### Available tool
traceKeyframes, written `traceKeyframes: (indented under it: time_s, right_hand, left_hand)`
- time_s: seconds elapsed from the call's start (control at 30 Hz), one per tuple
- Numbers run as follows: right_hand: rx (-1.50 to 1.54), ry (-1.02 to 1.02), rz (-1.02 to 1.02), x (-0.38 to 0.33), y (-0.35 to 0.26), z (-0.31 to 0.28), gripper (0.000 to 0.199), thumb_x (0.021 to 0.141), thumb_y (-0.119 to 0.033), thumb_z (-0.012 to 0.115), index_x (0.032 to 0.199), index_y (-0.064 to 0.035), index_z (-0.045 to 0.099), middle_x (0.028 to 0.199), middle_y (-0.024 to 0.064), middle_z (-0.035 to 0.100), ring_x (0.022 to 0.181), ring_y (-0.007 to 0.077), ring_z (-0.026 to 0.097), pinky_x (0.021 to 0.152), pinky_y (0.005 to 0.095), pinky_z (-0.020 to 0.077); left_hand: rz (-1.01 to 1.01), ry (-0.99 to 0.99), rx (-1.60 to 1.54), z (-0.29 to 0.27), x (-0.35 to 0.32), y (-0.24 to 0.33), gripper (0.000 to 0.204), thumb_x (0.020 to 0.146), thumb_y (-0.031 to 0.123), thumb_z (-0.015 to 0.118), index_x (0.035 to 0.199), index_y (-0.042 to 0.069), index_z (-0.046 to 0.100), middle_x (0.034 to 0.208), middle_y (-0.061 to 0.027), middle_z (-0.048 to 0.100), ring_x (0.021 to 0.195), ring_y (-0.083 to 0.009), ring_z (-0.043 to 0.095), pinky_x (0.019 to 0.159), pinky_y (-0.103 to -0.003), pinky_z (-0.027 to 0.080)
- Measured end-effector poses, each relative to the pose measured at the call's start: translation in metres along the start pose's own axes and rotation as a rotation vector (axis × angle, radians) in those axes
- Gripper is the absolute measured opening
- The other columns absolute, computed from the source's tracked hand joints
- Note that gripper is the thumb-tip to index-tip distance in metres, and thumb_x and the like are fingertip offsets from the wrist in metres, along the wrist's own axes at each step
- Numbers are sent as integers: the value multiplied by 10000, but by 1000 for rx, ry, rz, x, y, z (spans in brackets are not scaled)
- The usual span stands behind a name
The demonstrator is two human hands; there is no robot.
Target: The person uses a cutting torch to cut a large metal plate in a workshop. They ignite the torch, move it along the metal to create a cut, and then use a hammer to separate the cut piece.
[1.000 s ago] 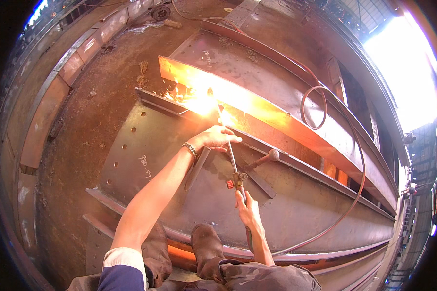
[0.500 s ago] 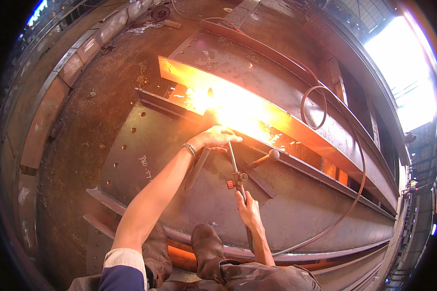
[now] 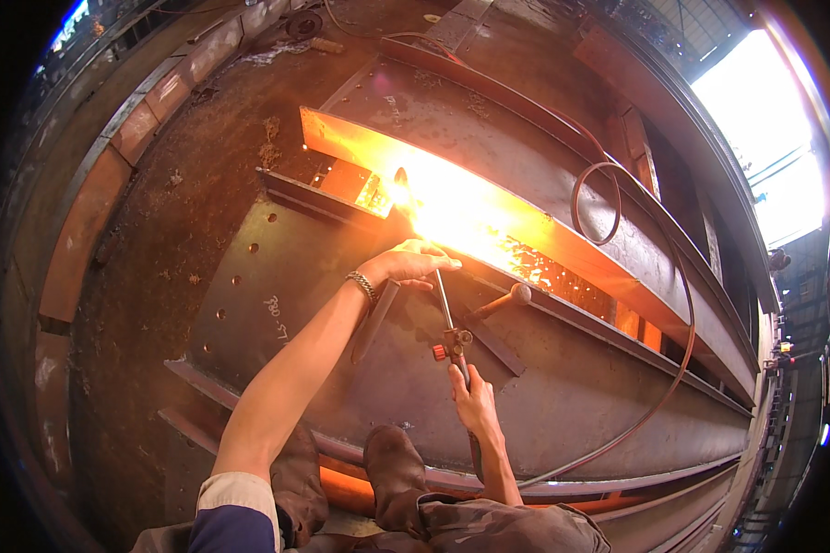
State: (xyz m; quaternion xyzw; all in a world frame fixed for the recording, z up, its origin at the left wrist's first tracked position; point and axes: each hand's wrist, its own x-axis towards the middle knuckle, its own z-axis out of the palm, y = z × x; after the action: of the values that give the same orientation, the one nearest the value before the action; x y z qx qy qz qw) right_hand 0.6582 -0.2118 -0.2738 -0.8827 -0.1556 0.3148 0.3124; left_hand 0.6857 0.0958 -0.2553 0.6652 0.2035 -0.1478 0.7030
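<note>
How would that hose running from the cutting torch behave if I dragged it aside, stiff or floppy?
The hose probably bends easily: it lies in a loose loop on the steel beam and sweeps in a long curve back toward the torch. It would likely drag rather than roll, and may tug the torch held by the right hand.

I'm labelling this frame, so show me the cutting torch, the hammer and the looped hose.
cutting torch [image 3: 451, 339]: head view, on the valve body above the right hand.
hammer [image 3: 496, 302]: head view, on the handle.
looped hose [image 3: 576, 207]: head view, on the loop's left curve.
</note>
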Motion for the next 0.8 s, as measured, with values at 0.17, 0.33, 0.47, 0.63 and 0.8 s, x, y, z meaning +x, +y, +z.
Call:
traceKeyframes:
  time_s: [0.17, 0.33, 0.47, 0.63, 0.8]
  right_hand:
    - [-21, 7, 13, -2, -2, -1, 490, 1044, -508, 538, 940, -34, 609, 639, 68, 600, 577, 177, 576, 562, 370, 452]
    - [4, 9, 2, -3, -4, -2, 499, 1038, -500, 547, 1036, -4, 605, 656, 244, 600, 637, 403, 638, 624, 498, 463]
    - [10, 10, 10, -3, -2, -1, 508, 1037, -506, 547, 1044, -2, 608, 661, 246, 602, 644, 410, 638, 627, 500, 463]
    - [-12, 14, 6, -2, -2, -1, 513, 1036, -515, 544, 1051, -6, 614, 673, 247, 608, 657, 411, 642, 636, 499, 466]
    - [6, 11, 4, -4, -5, -3, 520, 1035, -519, 543, 1046, -4, 615, 675, 246, 609, 655, 401, 643, 639, 495, 467]
  left_hand:
    - [22, 18, -31, 3, -4, 3, 549, 904, 512, 757, 1285, 123, 685, 1195, -67, 651, 1006, -130, 646, 774, -274, 626]
    - [-61, 20, -66, 4, -4, 5, 551, 930, 432, 752, 1345, 84, 655, 1306, -63, 638, 1052, -152, 642, 875, -322, 585]
    - [12, 3, -19, 2, -3, 5, 570, 921, 488, 746, 1319, 86, 670, 1242, -65, 647, 999, -138, 643, 799, -283, 599]
    - [-64, -1, -63, 3, -6, 8, 544, 941, 432, 743, 1352, 88, 652, 1367, -71, 617, 1187, -198, 585, 945, -338, 575]
    - [-63, -9, -78, 5, -9, 10, 553, 935, 463, 741, 1330, 84, 662, 1358, -68, 601, 1138, -216, 592, 939, -332, 582]
